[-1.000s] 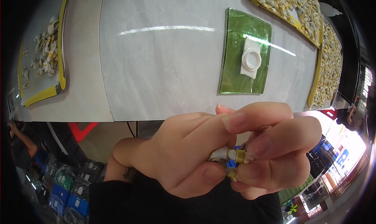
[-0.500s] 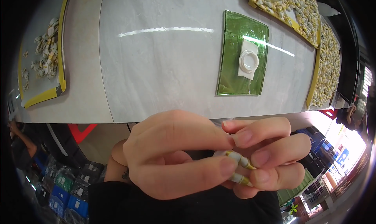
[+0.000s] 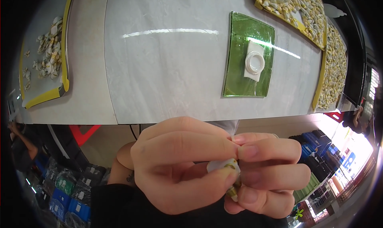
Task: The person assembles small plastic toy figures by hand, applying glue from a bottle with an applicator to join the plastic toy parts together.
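- In front of me, a grey marbled table [image 3: 171, 76] with a streak of reflected light.
- Toward my right on it, a shiny green slab [image 3: 241, 86] bearing a white pad [image 3: 253, 48] and a round white dish [image 3: 255, 63].
- Lower, to my left, a red frame [image 3: 84, 135] and a black cable [image 3: 133, 132].
- Farther left, plastic-wrapped bundles [image 3: 64, 183] and another person's arm [image 3: 26, 143].
- On my right, dark and blue boxes [image 3: 317, 143] near a green ribbed panel [image 3: 312, 180].
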A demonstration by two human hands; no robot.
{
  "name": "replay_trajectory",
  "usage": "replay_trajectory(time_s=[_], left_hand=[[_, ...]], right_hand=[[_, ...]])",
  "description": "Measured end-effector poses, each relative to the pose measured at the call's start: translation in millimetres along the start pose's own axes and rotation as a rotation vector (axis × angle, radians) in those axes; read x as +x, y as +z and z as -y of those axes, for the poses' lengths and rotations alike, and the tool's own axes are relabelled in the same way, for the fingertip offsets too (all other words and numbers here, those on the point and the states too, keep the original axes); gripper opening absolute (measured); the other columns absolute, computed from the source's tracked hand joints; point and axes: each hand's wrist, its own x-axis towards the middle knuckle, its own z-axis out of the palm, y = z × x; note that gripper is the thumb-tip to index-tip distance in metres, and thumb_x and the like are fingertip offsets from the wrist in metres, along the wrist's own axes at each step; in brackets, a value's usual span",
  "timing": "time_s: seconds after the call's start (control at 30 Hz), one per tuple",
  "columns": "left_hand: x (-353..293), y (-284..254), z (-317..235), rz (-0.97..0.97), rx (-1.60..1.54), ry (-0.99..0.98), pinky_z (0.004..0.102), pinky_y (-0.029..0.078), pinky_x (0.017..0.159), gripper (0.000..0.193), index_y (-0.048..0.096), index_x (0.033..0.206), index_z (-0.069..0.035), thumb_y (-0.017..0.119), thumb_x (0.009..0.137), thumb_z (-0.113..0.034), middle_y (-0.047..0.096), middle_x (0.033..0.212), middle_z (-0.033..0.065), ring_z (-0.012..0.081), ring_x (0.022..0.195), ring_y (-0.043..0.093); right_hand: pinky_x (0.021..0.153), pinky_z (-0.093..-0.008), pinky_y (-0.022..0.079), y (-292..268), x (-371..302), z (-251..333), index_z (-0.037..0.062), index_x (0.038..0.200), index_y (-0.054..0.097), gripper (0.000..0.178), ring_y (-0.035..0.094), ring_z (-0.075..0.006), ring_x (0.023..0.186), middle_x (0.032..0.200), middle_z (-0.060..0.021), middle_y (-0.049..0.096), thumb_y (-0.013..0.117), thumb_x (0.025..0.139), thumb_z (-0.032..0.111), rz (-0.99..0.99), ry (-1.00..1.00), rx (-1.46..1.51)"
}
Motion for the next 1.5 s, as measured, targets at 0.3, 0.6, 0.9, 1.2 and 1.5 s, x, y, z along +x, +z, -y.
replay_trajectory(time_s=[0.3,0.6,0.9,1.2,1.5], left_hand=[[-6.8,5.6,13.7,-0.173,-0.117,0.079,0.0221,0.05,0.053,0.018,0.058,0.077,-0.002,0.067,0.062,0.004,0.058,0.088,0.0142,0.0201,0.069,0.06],[-4.6,-11.5,14.6,0.015,-0.44,-0.07,0.0273,0.053,0.064,0.024,0.055,0.086,0.003,0.068,0.066,0.009,0.058,0.091,0.0195,0.0244,0.074,0.062],[-3.5,3.1,10.3,-0.201,-0.367,-0.039,0.0272,0.053,0.062,0.04,0.046,0.08,-0.003,0.076,0.055,0.007,0.062,0.078,0.0161,0.0227,0.072,0.065],[-7.9,-17.7,15.3,0.015,-0.365,-0.002,0.0276,0.053,0.069,0.033,0.049,0.089,0.001,0.069,0.064,0.009,0.06,0.097,0.0208,0.0237,0.089,0.063],[-9.5,-15.2,18.4,0.025,-0.355,0.011,0.0262,0.052,0.073,0.029,0.049,0.092,0.004,0.064,0.068,0.01,0.058,0.102,0.0209,0.0232,0.092,0.061]], right_hand=[[0.063,-0.031,0.054,5.2,1.4,0.6,0.0108,0.087,0.049,0.022,0.048,-0.0226,0.081,0.085,-0.005,0.042,0.065,0.078,0.023,-0.011,-0.019,-0.067],[0.061,-0.0266,0.052,0.2,11.7,-5.0,0.0114,0.081,0.048,0.028,0.048,-0.0209,0.079,0.081,-0.0054,0.042,0.07,0.074,0.028,-0.008,0.037,0.0],[0.06,-0.0273,0.049,-9.8,25.8,-10.0,0.0112,0.08,0.053,0.027,0.055,-0.0244,0.075,0.089,-0.0119,0.05,0.074,0.07,0.026,0.2,0.149,0.186],[0.061,-0.0288,0.05,-8.7,26.5,-11.6,0.0116,0.082,0.052,0.027,0.054,-0.0252,0.077,0.089,-0.0127,0.049,0.074,0.07,0.022,0.2,0.197,0.304],[0.062,-0.0338,0.053,2.3,12.5,-15.5,0.0108,0.08,0.047,0.027,0.054,-0.0248,0.076,0.083,-0.0057,0.045,0.068,0.074,0.026,0.048,-0.046,0.038]])
